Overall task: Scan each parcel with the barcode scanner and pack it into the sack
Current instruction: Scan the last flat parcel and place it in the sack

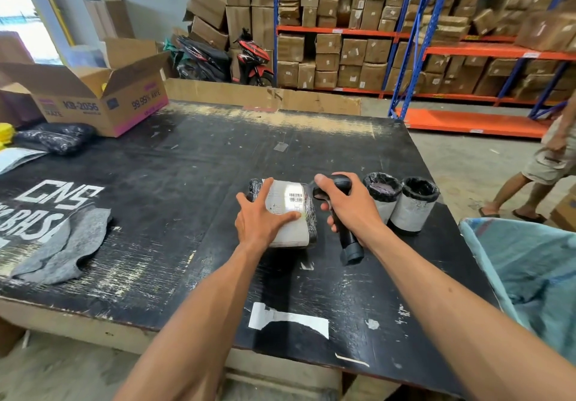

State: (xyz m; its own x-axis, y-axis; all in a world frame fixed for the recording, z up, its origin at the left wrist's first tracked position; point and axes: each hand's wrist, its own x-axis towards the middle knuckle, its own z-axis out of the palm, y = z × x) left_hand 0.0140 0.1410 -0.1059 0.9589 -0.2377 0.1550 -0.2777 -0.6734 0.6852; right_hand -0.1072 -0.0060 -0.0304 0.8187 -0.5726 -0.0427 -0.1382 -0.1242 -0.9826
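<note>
On the black desk [187,182], the left hand [261,216] presses flat, fingers straight, on the film-wrapped parcel [288,210]; it looks light, firm, slick, best gripped across its short sides. The right hand [349,204] grips the barcode scanner [346,238]. The sack [530,263] gapes at right.

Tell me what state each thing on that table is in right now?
Parcel: lying flat, label up, left hand pressing it.
Barcode scanner: gripped by right hand, aimed at the label.
Two rolled parcels: standing upright, untouched.
Cardboard box: flaps open.
Sack: mouth open.
</note>
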